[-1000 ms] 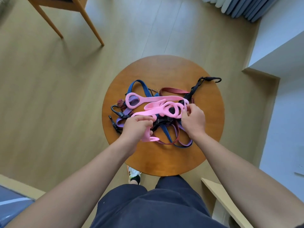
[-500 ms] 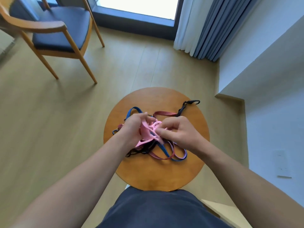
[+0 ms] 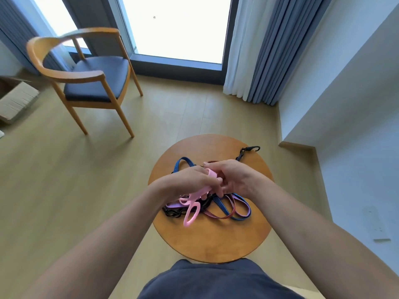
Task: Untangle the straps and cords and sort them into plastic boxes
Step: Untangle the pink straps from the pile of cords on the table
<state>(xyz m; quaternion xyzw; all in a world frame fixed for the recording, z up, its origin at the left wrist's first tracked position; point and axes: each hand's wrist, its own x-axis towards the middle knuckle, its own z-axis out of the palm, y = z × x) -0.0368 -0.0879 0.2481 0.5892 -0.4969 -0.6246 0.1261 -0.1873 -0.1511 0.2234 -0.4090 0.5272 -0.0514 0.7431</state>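
While tangled cords (image 3: 224,209) lie on the table (image 3: 211,240), left hand (image 3: 190,180) and right hand (image 3: 235,175) pinch the pink strap (image 3: 192,209).

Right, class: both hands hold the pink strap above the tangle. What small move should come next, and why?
Probably lift the pink strap straight up. The left hand and right hand grip it, but its loops hang low over the black cord and purple strap on the table, and I cannot tell whether they are snagged; a gentle lift should show.

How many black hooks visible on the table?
1: a hook at the table's far right edge, on a black strap's end. More may be hidden in the tangle.
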